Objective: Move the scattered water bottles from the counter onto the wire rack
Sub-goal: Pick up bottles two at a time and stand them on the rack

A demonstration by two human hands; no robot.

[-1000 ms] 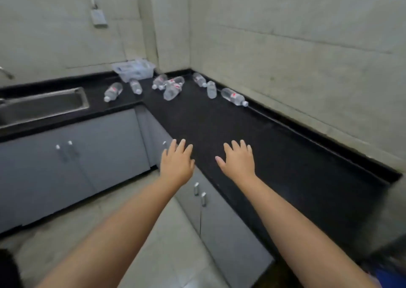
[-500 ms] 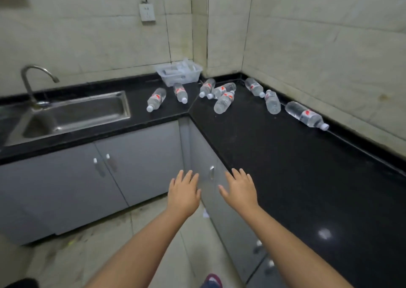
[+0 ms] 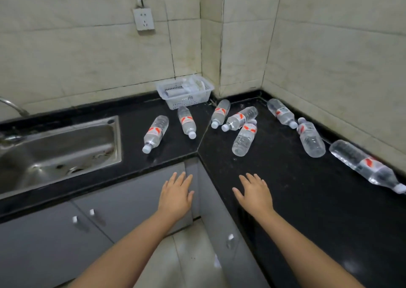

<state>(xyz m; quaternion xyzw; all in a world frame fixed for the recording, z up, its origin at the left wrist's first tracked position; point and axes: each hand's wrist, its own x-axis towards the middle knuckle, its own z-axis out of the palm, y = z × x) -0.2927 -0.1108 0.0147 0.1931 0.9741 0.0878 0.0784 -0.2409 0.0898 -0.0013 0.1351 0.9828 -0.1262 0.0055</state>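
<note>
The water bottles' [image 3: 244, 140] red-and-white labels are too blurred to read.

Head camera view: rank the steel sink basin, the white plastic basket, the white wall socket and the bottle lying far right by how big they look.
1. Steel sink basin, cut off at the left edge.
2. Far-right bottle and white plastic basket: similar, and the bottle lies nearer the camera, so unranked.
3. White wall socket.

Faucet [image 3: 13, 107] cut off at left edge.
</note>
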